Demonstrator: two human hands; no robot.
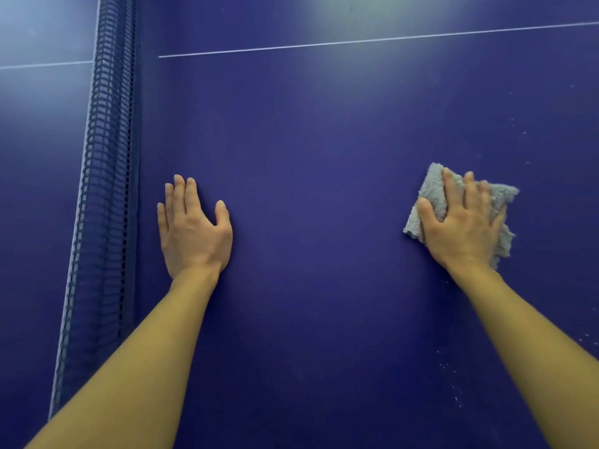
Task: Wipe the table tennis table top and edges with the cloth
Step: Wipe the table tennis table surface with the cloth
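Head view: right hand, fingers spread, presses cloth on table, well away from net.
Left hand: flat, fingers together, near net.
Left to do: white specks past the cloth; edges unseen.

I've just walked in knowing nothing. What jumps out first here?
A deep blue table top fills the view, with a dark net running down its left side. The right hand presses a grey cloth flat at right; the left hand rests bare beside the net.

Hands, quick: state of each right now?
Left hand: open, flat on the table top, holding nothing.
Right hand: open, palm pressing the grey cloth to the table.
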